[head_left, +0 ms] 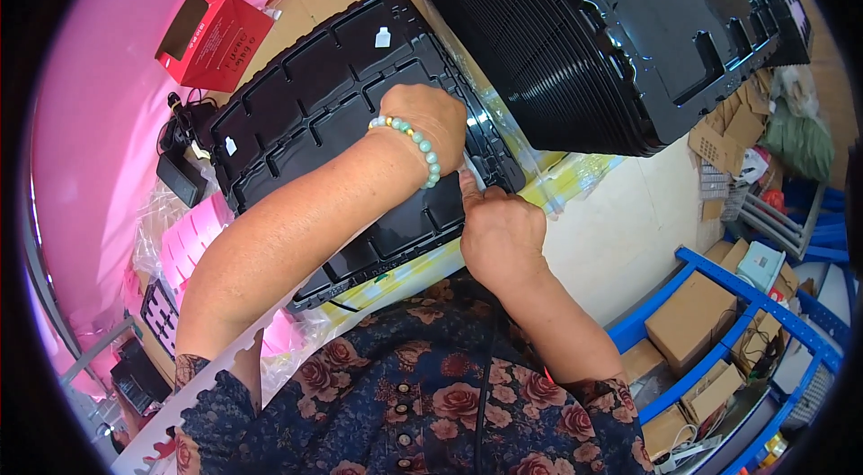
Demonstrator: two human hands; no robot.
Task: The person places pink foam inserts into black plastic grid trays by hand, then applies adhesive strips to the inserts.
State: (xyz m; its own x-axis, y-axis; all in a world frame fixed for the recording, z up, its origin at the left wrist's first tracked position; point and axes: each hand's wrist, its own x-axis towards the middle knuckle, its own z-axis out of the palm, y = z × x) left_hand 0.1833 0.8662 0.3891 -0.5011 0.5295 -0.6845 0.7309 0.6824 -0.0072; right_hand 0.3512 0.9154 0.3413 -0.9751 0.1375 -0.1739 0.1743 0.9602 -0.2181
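A black plastic tray (346, 124) with moulded compartments lies tilted in front of me. My left hand (424, 120), with a green bead bracelet (424, 147) at the wrist, is closed over its right part; the fingertips are hidden. Close below it, my right hand (503, 237) has its index finger stretched up and the other fingers curled in. That fingertip meets a narrow white piece (475, 173) at the tray's right side, partly covered by the hands. Two small white tabs lie in the tray, one at the top (383, 37) and one at the left (231, 146).
A tall stack of black trays (575, 35) stands at the upper right. A red box (216, 39) and a black adapter with cables (182, 171) lie at the left. Pink sheeting (99, 115) hangs there. Blue racks (719, 291) with cardboard boxes (690, 320) are at the lower right.
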